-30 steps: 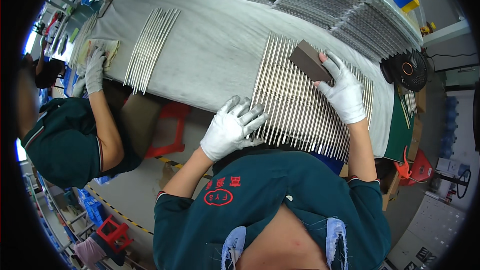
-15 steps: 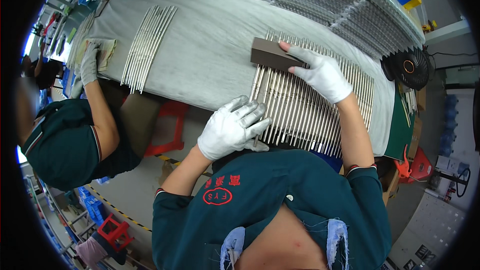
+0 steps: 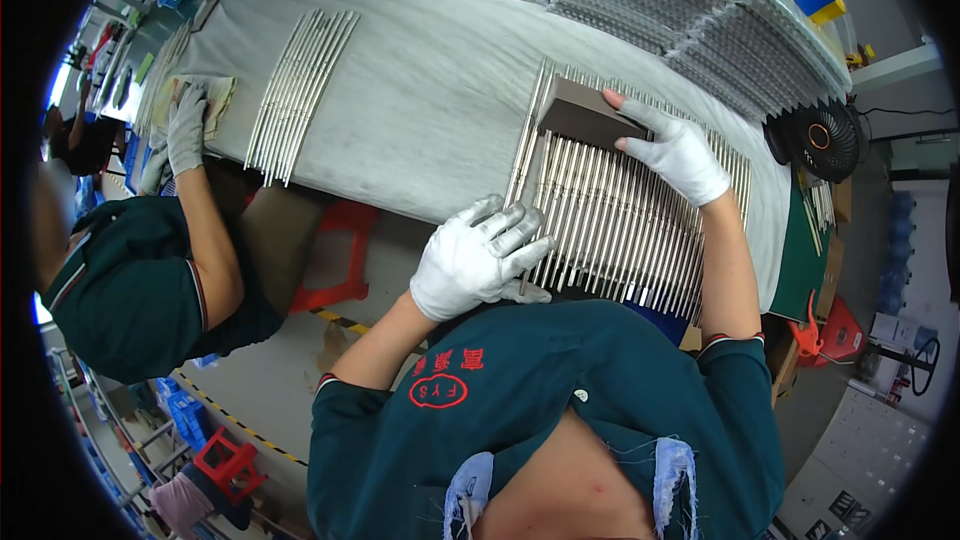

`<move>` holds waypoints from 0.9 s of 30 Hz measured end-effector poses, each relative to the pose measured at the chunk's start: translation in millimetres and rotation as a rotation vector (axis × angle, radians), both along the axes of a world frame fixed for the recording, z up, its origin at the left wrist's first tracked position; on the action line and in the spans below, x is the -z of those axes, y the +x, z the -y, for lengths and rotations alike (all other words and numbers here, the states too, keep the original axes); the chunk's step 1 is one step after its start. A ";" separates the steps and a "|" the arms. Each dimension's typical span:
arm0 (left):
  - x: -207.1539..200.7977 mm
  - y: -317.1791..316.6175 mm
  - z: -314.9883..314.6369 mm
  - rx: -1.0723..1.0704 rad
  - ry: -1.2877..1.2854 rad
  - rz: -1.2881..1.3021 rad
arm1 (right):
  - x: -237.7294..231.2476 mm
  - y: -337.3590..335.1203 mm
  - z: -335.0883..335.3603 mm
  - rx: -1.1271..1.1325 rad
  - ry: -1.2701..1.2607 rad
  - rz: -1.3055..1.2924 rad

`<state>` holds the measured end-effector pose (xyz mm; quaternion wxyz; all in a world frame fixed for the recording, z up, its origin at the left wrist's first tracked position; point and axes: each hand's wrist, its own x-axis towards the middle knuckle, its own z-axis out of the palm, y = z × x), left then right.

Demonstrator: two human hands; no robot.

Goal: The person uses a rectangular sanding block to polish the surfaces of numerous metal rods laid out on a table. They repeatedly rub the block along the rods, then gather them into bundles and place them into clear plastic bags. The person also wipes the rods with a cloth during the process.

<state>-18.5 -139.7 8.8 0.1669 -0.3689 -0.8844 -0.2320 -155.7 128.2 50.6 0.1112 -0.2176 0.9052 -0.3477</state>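
Note:
A row of slim silver metal rods (image 3: 620,210) lies side by side on the cloth-covered table in front of me. My right hand (image 3: 680,155), in a white glove with bare fingertips, grips the right end of a brown rectangular block (image 3: 590,112) between thumb and fingers. The block rests across the far part of the rods, slightly tilted. My left hand (image 3: 482,252), gloved with grey-smudged fingertips, lies at the near left edge of the row. Its fingers are stretched out and slightly apart, over the rod ends; the thumb is partly under them.
Another bundle of rods (image 3: 300,95) lies farther left on the table cloth (image 3: 430,80). Beside it a co-worker's gloved hand (image 3: 187,130) rests near a yellowish cloth. Stacked plastic-wrapped packs (image 3: 640,0) line the back. A black fan (image 3: 815,135) stands at the right.
My right hand has moved the brown block to the right along the rods, and the block's angle has changed. My left hand has shifted slightly right.

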 end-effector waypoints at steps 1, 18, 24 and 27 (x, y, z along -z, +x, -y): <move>1.6 1.4 0.2 -0.009 -0.004 0.006 | -1.4 1.9 -15.9 -0.001 -0.011 0.013; 0.6 -2.1 3.7 -0.051 -0.261 0.225 | 14.2 -57.6 -94.8 0.206 0.561 -0.600; 4.0 -6.2 2.7 -0.035 -0.257 0.174 | 19.7 -43.3 -98.8 0.285 0.470 -0.743; 2.6 -6.5 2.7 -0.029 -0.268 0.165 | 10.7 -30.5 -101.3 0.296 0.303 -0.883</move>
